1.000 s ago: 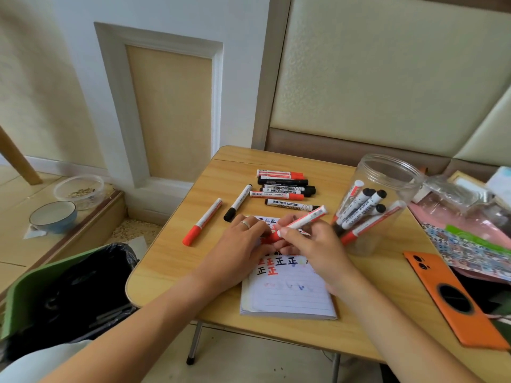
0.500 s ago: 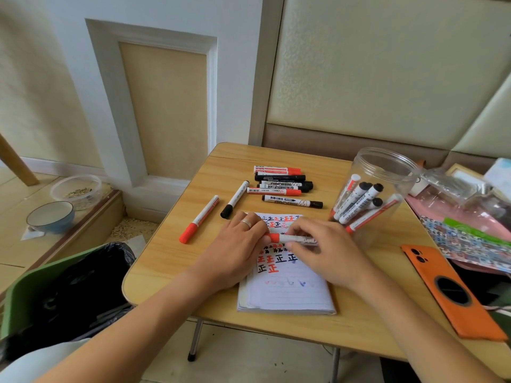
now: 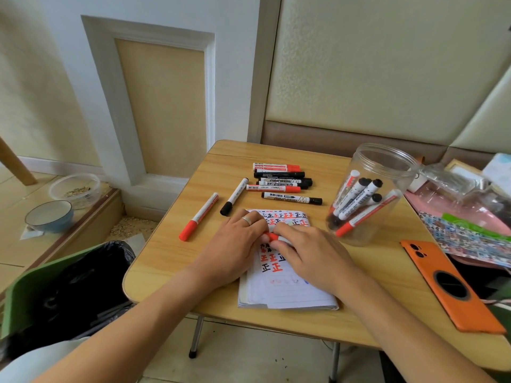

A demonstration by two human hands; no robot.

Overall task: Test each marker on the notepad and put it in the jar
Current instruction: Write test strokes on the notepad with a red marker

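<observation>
Lowered red marker [image 3: 273,237] onto notepad [image 3: 287,294] | left hand [image 3: 237,244] pinching cap, right hand [image 3: 309,252] curled round barrel | step: uncapping | next: straight pull apart.

red marker [image 3: 272,236] mostly hidden under hands [image 3: 309,255]
</observation>
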